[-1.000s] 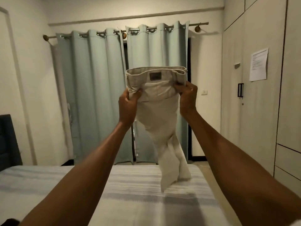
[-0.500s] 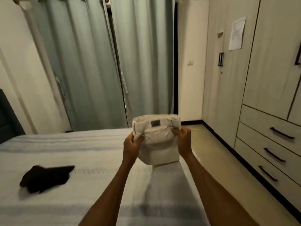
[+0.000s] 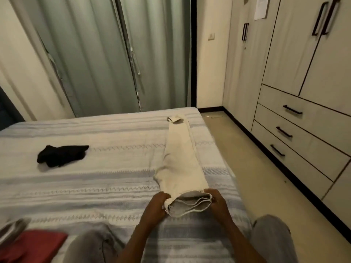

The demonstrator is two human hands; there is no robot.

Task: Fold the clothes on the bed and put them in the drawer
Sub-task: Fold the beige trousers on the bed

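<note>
Cream trousers (image 3: pixel 180 162) lie lengthwise on the bed (image 3: pixel 95 186), close along its right edge, legs doubled together and running toward the far right corner, where the hem ends (image 3: pixel 175 118) sit a little rumpled. Waistband end is nearest the person, lifted slightly off the cover. Left hand (image 3: pixel 156 206) grips the left side of the waistband, fingers curled round the cloth; right hand (image 3: pixel 216 201) pinches the right side, fingers curled over the folded edge. Layers of the band show stacked between the two hands. Black garment (image 3: pixel 61 155) lies crumpled toward the left side of the bed, well apart from the trousers. Red cloth (image 3: pixel 36 245) at the near left corner, a grey blurred item just beside it. Drawers (image 3: pixel 296 130) with dark handles stand in the wardrobe beyond the right edge, all closed. Person's knees in grey at the near edge.
</note>
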